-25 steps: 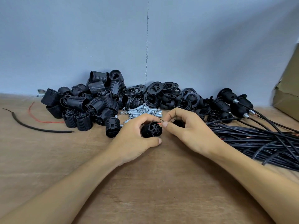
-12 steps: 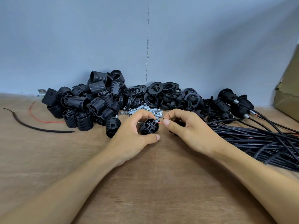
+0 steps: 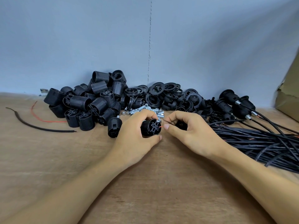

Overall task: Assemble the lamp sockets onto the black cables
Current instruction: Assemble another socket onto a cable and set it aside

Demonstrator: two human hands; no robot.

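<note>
My left hand [image 3: 134,136] grips a black threaded lamp socket [image 3: 151,128], its terminal end turned toward my right hand. My right hand [image 3: 191,135] pinches a thin red wire [image 3: 161,126] whose tip touches the socket's terminal face. A thin black wire [image 3: 168,122] runs beside the red one, and a black cap piece [image 3: 181,125] sits partly hidden inside my right palm. The bundle of black cables [image 3: 258,143] lies to the right on the wooden table [image 3: 145,183].
A heap of black threaded sockets [image 3: 90,104] is at the back left, black rings [image 3: 161,96] in the middle, small metal screws and tubes [image 3: 142,110] behind my hands. Assembled sockets on cables [image 3: 234,104] lie back right. A cardboard box [image 3: 289,94] is far right. Loose cable scraps [image 3: 32,125] lie left.
Both hands have lifted slightly and moved back toward the screws. The socket has turned a little in my left hand, and the red wire tip stays at its terminal face.
</note>
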